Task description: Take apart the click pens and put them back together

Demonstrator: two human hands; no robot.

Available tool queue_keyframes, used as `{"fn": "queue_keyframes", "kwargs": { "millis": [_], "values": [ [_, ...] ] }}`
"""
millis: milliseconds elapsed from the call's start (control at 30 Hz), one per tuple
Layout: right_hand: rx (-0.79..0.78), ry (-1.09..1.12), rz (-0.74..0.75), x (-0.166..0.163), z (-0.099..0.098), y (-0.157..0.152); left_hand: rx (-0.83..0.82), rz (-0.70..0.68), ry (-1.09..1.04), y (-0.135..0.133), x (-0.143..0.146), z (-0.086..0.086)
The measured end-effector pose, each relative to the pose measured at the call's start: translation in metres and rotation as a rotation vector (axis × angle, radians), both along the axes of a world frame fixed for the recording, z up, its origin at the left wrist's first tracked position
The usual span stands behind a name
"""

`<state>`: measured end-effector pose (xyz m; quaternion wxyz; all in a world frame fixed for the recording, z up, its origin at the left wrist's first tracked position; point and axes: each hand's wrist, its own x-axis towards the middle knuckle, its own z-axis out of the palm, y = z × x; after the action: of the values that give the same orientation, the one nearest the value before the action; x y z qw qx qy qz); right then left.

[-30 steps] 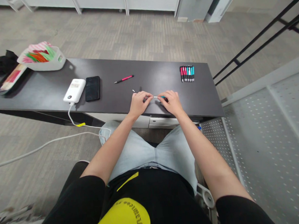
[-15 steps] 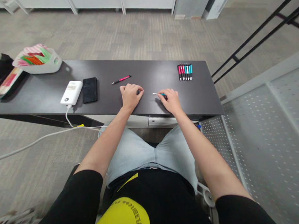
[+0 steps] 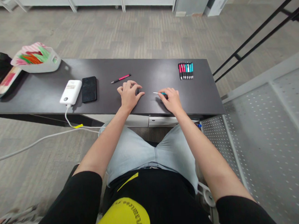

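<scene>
My left hand (image 3: 129,95) rests over the desk with its thumb stretched to the right. A small black piece (image 3: 138,91), which looks like a pen's grip section, sits between its thumb and bent fingers, partly hidden. My right hand (image 3: 171,99) pinches a teal pen barrel (image 3: 164,94), mostly covered by the fingers. From the barrel a thin white refill (image 3: 155,92) points left toward my left hand. A red and black pen (image 3: 121,78) lies just beyond my left hand. Several red and teal pens (image 3: 186,71) lie side by side at the right.
On the dark desk (image 3: 105,67) at the left are a black phone (image 3: 89,89), a white power bank (image 3: 70,92) with a cable, a white basket (image 3: 46,66) of colourful items and a black tray (image 3: 6,84). A perforated panel (image 3: 269,134) stands at the right.
My left hand's fingers have lifted and spread a little around the black piece. My right hand keeps its pinch on the teal barrel in nearly the same place.
</scene>
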<state>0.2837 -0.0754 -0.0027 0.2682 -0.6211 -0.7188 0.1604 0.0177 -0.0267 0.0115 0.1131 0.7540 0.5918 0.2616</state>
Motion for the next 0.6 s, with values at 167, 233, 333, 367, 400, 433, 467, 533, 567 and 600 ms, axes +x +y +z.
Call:
{"fn": "queue_keyframes", "kwargs": {
  "millis": [167, 233, 333, 367, 400, 433, 467, 533, 567, 600],
  "values": [
    [0.006, 0.021, 0.002, 0.0004, -0.0006, -0.0002, -0.011, -0.009, 0.025, 0.0010, -0.0075, -0.0046],
    [0.004, 0.021, 0.001, 0.0005, -0.0007, -0.0003, -0.011, -0.034, 0.031, 0.0013, -0.0077, -0.0057],
    [0.005, 0.015, -0.003, 0.0004, -0.0006, -0.0006, -0.012, -0.054, 0.045, 0.0001, -0.0063, -0.0056],
    [0.006, 0.013, -0.004, 0.0003, -0.0004, -0.0007, -0.010, -0.053, 0.048, -0.0007, -0.0059, -0.0054],
    [0.007, 0.011, -0.004, 0.0002, -0.0003, -0.0007, -0.007, -0.050, 0.050, -0.0016, -0.0055, -0.0052],
    [0.006, 0.010, -0.004, 0.0001, -0.0001, -0.0008, -0.001, -0.048, 0.052, -0.0025, -0.0052, -0.0052],
    [0.005, 0.009, -0.005, -0.0001, 0.0000, -0.0008, 0.005, -0.046, 0.054, -0.0032, -0.0049, -0.0052],
    [0.001, 0.009, -0.006, -0.0004, 0.0002, -0.0007, 0.014, -0.044, 0.060, -0.0040, -0.0045, -0.0057],
    [-0.001, 0.010, -0.006, -0.0005, 0.0004, -0.0007, 0.016, -0.042, 0.063, -0.0041, -0.0044, -0.0060],
    [-0.003, 0.011, -0.008, -0.0005, 0.0005, -0.0006, 0.016, -0.039, 0.067, -0.0041, -0.0043, -0.0064]
  ]
}}
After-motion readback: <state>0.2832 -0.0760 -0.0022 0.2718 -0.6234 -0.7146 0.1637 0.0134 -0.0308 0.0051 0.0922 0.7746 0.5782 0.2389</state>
